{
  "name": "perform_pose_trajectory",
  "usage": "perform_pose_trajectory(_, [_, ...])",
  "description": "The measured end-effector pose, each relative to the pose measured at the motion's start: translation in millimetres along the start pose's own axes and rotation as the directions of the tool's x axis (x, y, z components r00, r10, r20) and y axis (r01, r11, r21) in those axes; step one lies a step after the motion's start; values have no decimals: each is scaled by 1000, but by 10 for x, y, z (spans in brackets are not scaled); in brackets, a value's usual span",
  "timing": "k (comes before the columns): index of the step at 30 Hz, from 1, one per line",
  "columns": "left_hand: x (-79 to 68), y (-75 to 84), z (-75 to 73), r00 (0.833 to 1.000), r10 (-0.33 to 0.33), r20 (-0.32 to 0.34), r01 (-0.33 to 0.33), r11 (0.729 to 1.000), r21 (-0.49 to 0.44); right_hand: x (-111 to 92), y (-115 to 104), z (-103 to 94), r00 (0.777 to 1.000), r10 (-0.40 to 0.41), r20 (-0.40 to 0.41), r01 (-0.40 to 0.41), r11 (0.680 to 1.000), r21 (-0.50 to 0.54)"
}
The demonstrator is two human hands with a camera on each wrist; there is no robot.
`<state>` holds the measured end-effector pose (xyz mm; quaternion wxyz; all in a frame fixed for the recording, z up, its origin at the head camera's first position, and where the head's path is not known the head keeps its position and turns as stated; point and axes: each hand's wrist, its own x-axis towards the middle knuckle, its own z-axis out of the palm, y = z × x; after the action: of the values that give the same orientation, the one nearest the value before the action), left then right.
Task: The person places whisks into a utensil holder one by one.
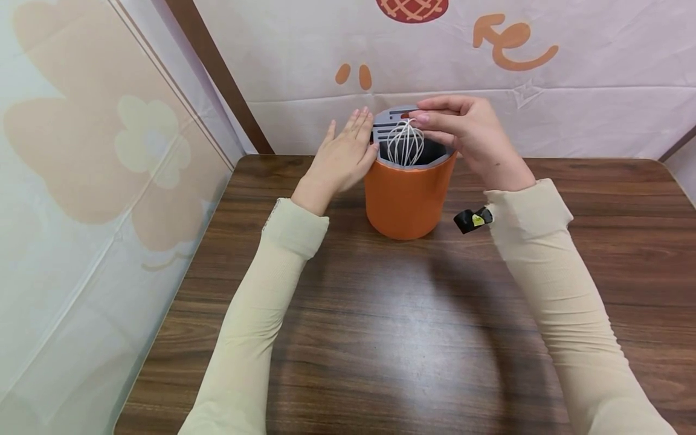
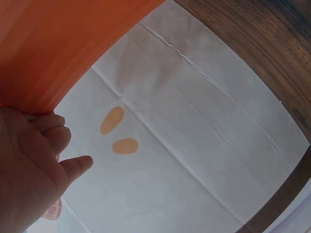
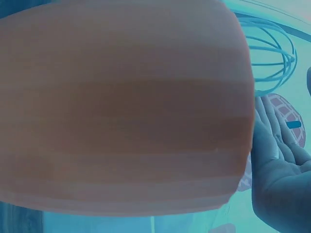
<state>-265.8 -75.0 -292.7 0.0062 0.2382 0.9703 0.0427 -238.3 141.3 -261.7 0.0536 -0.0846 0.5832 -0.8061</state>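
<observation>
An orange utensil holder [image 1: 409, 202] stands on the table with a grey slotted insert [image 1: 387, 116] in its top. The wire loops of a white whisk [image 1: 405, 145] rise from its opening, also in the right wrist view; its handle is hidden inside. My left hand [image 1: 344, 154] lies against the left side of the rim, fingers straight and pointing away. At the right rim is my right hand [image 1: 473, 136], its extended fingertips beside the top of the whisk and a small red piece [image 1: 405, 115] on the insert. In the right wrist view its palm shows behind the holder.
The brown wood-grain table [image 1: 380, 338] runs back to a pale printed cloth [image 1: 293, 54]. Another printed cloth [image 1: 65, 254] hangs along the left. A black strap end [image 1: 472, 220] sticks out from the right cuff.
</observation>
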Motion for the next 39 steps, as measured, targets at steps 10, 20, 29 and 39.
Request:
perform_pose_trajectory(10, [16,5,1,1000,4,-5,-4,1000,-5,-34,-54,-123,1000,8,11,-9,997,76])
perform_pose_trajectory(20, [26,8,4,1000,3,-4,-3,1000,-11,-104,-95,-276,999,36,5,-36,988,153])
perform_pose_trajectory(29, [34,5,9,1000,1,-3,-1,1000,-15,-147,-96,-401,999,47,15,-49,982,183])
perform_pose_trajectory(39, [18,-8,-1,1000,1,-8,-1,1000,-13,-184,-94,-531,997,68,24,-71,966,249])
